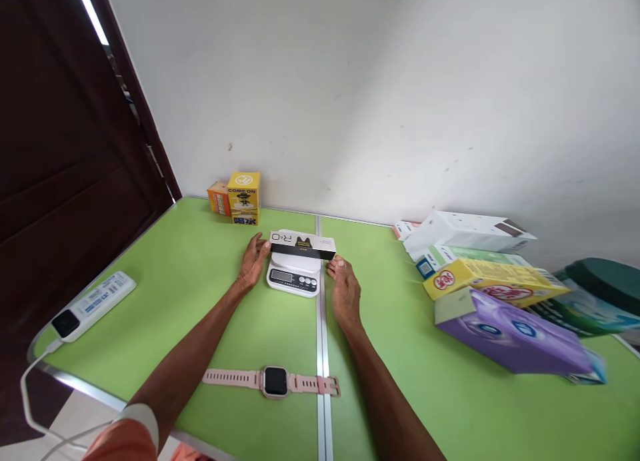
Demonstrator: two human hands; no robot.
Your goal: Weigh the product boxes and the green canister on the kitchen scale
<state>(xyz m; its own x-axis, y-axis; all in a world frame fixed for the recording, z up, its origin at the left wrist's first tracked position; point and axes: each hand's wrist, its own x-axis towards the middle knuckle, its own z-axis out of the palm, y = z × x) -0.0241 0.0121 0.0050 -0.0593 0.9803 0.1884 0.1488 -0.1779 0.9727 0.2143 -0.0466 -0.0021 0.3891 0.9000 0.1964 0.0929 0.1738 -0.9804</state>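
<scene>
The slim box (303, 245) spans the scale (293, 280) left to right, your left hand (254, 261) and right hand (346, 292) at its ends, fingers half-curled, whether pinching unclear.

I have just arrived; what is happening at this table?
A person's left hand and right hand are at opposite ends of a long black-and-white cardboard box. It is over the platform of a white plastic scale with a black panel; I cannot tell whether it rests there. A pink-strapped watch with a square dark screen lies nearer the person.
</scene>
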